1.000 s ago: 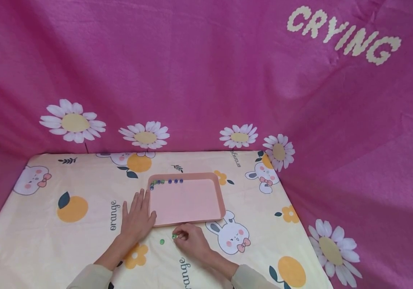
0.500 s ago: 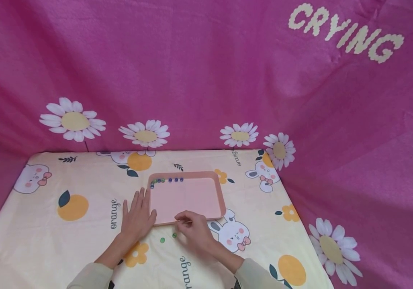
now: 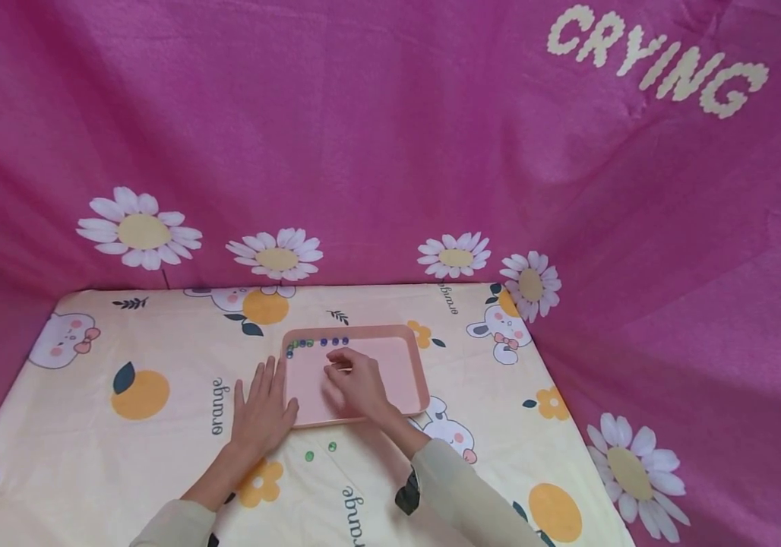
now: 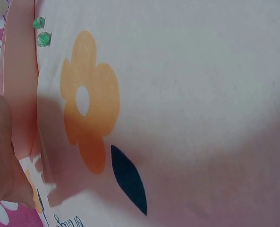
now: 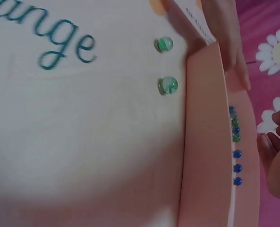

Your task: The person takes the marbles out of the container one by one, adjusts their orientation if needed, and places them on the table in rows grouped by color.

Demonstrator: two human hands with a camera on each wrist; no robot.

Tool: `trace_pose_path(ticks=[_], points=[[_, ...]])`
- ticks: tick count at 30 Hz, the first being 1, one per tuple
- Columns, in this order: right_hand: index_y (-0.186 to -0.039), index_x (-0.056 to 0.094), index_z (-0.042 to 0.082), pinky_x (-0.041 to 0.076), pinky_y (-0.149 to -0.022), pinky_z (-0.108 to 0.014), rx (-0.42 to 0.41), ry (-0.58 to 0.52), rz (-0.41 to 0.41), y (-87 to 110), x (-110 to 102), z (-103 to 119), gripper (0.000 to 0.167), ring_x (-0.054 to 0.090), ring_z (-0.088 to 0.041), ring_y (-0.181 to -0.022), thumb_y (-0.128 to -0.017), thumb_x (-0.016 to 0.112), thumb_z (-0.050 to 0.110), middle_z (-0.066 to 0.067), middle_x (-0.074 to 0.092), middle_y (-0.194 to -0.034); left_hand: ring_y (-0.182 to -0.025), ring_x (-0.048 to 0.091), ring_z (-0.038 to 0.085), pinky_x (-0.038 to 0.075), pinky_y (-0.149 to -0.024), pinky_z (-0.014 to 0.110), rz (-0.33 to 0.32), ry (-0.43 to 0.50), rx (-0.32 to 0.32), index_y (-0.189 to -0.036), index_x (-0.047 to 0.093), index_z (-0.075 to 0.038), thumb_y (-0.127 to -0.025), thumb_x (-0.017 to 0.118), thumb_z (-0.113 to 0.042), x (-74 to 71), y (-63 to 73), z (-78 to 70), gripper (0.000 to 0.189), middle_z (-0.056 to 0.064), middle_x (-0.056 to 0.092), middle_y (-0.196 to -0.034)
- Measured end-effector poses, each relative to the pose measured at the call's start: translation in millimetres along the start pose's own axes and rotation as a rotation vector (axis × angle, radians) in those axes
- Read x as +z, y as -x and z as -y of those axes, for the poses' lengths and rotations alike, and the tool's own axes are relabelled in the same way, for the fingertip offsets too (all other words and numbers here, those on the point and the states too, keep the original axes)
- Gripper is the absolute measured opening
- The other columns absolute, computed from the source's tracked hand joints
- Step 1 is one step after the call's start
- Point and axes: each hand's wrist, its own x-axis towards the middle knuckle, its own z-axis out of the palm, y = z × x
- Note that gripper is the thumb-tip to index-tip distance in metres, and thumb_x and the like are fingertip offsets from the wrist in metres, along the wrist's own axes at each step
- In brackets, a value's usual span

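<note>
My left hand [image 3: 260, 410] lies flat with spread fingers on the cloth, its thumb side against the left edge of the pink tray [image 3: 400, 368]. Over the tray's interior hovers my right hand [image 3: 359, 384], fingers bent and thumb near the index finger; whether a marble is between them is hidden. Blue and green glass marbles line the tray's far wall and turn the far left corner; a blue marble [image 3: 346, 340] ends the line. Outside the near wall, a green marble [image 3: 309, 456] and a second green marble [image 3: 332, 447] lie on the cloth.
A cream cloth [image 3: 178, 456] printed with rabbits, oranges and flowers covers the table. Pink fabric [image 3: 377, 152] with daisies hangs behind and at both sides. The tray's low upright wall [image 5: 206, 123] stands between the loose marbles and the row.
My right hand has moved from beside the two green marbles, over the tray's near wall, to above the middle of the tray. My left hand stays in place.
</note>
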Motion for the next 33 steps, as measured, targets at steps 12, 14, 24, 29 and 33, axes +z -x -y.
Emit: trace_pose_path(ticks=[12,14,24,29,33], points=[[-0.111,0.073,0.002,0.056,-0.079,-0.021,0.116,0.073,0.037,-30.9,30,-9,0.023,0.070,-0.014,-0.087,-0.088,0.073,0.004,-0.006,0.074,-0.099,-0.150,0.010,0.040,0.001,-0.116,0.065,0.002,0.017,-0.003,-0.159,0.016,-0.001,-0.098,0.053,-0.036,-1.3,0.3,3.5,0.079,0.022,0.014,-0.164],[-0.110,0.074,0.004,0.056,-0.080,-0.021,0.158,0.071,0.058,-32.5,34,-11,0.023,0.069,-0.013,-0.087,-0.087,0.073,0.005,-0.005,0.074,-0.098,-0.150,0.009,0.040,0.000,-0.117,0.065,0.007,0.025,-0.005,-0.159,0.016,-0.001,-0.098,0.053,-0.036,-1.5,0.6,2.8,0.079,0.022,0.014,-0.164],[-0.116,0.073,0.006,0.055,-0.084,-0.026,0.233,0.070,0.013,-39.3,44,-15,0.028,0.066,-0.013,-0.091,-0.088,0.069,0.006,-0.002,0.073,-0.100,-0.150,0.011,0.039,0.002,-0.117,0.065,-0.001,0.015,0.002,-0.159,0.017,-0.001,-0.098,0.054,-0.035,0.5,0.8,1.7,0.078,0.021,0.015,-0.164],[-0.115,0.073,0.005,0.055,-0.080,-0.024,0.208,0.118,-0.017,-45.4,49,-16,0.027,0.064,-0.012,-0.086,-0.088,0.068,0.004,-0.002,0.072,-0.095,-0.150,0.011,0.039,0.002,-0.117,0.065,-0.005,0.012,0.000,-0.159,0.017,-0.001,-0.098,0.053,-0.036,0.3,0.5,2.4,0.078,0.021,0.015,-0.164],[-0.113,0.073,0.006,0.055,-0.078,-0.025,0.188,0.163,-0.016,-48.7,51,-18,0.027,0.062,-0.012,-0.083,-0.087,0.069,0.002,-0.003,0.072,-0.094,-0.150,0.011,0.039,0.002,-0.117,0.065,-0.003,0.014,0.000,-0.159,0.016,-0.002,-0.098,0.053,-0.036,2.1,0.5,2.1,0.079,0.021,0.016,-0.163]])
